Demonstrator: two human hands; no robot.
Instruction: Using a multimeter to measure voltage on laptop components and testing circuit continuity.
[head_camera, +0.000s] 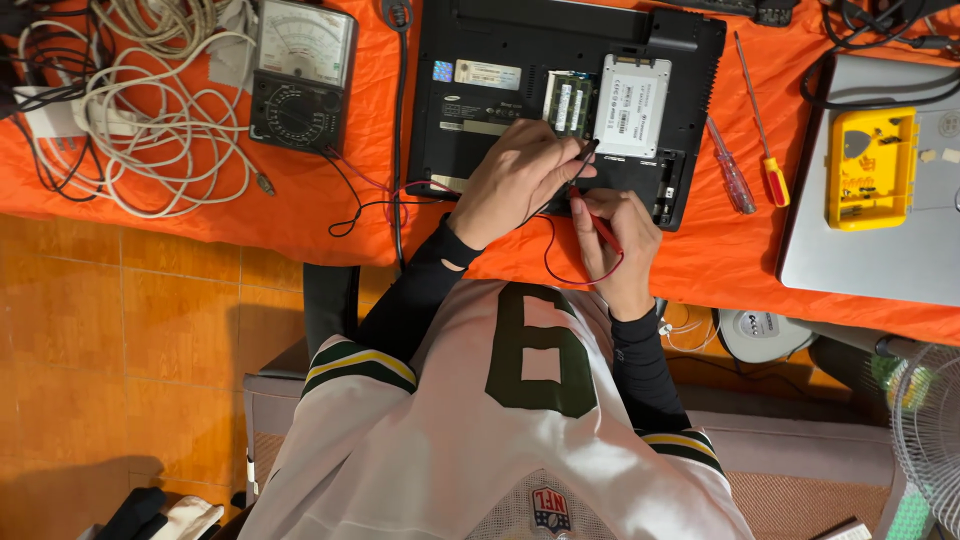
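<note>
A black laptop (520, 45) lies upside down on the orange cloth (200, 215) with its bottom cover off, showing a white drive (632, 105) and a memory module (567, 100). My left hand (515, 180) rests on the laptop's near edge and holds a black test probe (583, 160) whose tip points at the open bay. Just below it, my right hand (612, 248) holds a red test probe (603, 230). Red and black leads (370, 200) run left to an analog multimeter (300, 75).
Two screwdrivers (765, 130) lie right of the laptop. A yellow bit case (872, 168) sits on a closed silver laptop (880, 250). Coiled white cables (150, 100) fill the left end. A fan (925, 420) stands lower right, above orange floor tiles (120, 340).
</note>
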